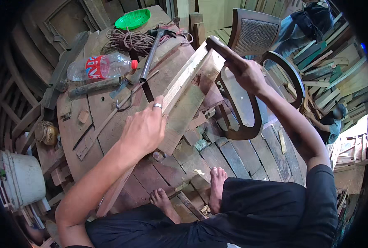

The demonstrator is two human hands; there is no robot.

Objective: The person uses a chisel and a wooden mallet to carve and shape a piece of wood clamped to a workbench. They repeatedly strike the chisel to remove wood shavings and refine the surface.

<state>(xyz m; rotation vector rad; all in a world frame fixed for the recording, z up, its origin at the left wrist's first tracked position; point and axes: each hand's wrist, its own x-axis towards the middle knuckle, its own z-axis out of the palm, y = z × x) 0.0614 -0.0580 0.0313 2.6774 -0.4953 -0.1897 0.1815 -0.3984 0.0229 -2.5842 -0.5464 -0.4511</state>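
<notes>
A long pale wooden strip (pixel 188 74) slants across the work table, away from me. My left hand (pixel 144 128), with a ring on one finger, is closed round its near end. My right hand (pixel 250 76) grips a dark, narrow bar-shaped piece (pixel 223 49), whose far tip meets the strip's far end. I cannot make out what kind of piece it is. Beneath the strip lies a wide brown board (pixel 184 111). Left of the strip, a hammer (pixel 153 53) rests on the table with its head at the far end.
On the table (pixel 109 140) are a plastic bottle (pixel 101 67), coiled rope (pixel 128 41), a green dish (pixel 132 19) and a metal hook (pixel 124 103). A woven-back armchair (pixel 256 33) stands far right. A white bucket (pixel 22 177) is at left. Two other people (pixel 335 124) (pixel 308 25) appear at right.
</notes>
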